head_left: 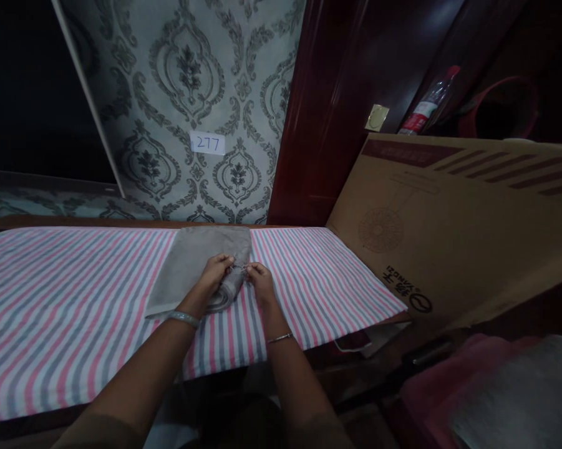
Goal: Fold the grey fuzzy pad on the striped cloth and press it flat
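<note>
A grey cloth (182, 268) lies on the striped sheet, its left part flat and its right part rolled up (226, 296). Over the roll, my left hand (216, 271) is closed in a pinch from the left side. My right hand (261, 279) pinches from the right, at the roll's outer edge. Between the fingertips of both hands runs a thin, pale string (238, 267), small and partly hidden by the fingers. Whether it goes around the roll I cannot tell.
A pink, white and grey striped sheet (98, 299) covers the table. On the right leans a large cardboard box (449, 231), with a red-capped bottle (421, 111) behind it. A dark screen (37, 93) stands at the back left. Below right lies a pink and grey fabric pile (486, 386).
</note>
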Tool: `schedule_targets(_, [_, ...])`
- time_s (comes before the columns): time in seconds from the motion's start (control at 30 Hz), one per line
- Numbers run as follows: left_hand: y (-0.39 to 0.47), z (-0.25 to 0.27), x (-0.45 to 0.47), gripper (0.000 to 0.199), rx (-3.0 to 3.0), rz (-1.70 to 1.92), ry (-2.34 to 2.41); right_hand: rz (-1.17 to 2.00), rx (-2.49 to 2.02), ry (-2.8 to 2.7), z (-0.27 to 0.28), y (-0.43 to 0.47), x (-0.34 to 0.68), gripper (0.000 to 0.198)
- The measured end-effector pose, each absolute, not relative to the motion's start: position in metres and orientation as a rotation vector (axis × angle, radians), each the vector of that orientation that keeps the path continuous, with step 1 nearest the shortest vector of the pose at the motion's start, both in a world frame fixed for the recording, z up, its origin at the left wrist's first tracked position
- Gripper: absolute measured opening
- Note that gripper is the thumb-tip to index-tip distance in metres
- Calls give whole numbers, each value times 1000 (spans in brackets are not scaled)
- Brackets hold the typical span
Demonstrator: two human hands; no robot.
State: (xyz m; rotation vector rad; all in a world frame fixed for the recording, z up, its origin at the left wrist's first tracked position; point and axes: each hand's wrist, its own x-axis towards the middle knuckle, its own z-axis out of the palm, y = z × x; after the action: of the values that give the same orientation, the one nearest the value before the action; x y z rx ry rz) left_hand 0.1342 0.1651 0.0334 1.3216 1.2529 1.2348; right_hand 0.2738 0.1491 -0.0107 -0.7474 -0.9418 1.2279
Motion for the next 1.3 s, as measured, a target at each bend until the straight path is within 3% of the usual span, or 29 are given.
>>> schedule_targets(0.37, [154, 42, 135, 32, 1277, 1250, 1119, 1258, -657, -748, -15, 153, 278, 23])
schedule_targets(0.7, [158, 36, 138, 37, 1316, 1248, 1094, 1298, -508, -648, -14, 152, 275, 16])
schedule_targets(0.83, [158, 34, 144, 35, 1657, 1089, 1199, 1302, -476, -670, -13, 151, 275, 15])
schedule_targets(0.97, [153, 41, 154, 33, 2082, 759, 1598, 1305, -470, -662, -12, 150, 275, 16])
schedule_targets(1.3, [154, 54, 158, 33, 2151, 511, 1788, 1277, -475, -631, -11, 151, 279, 13])
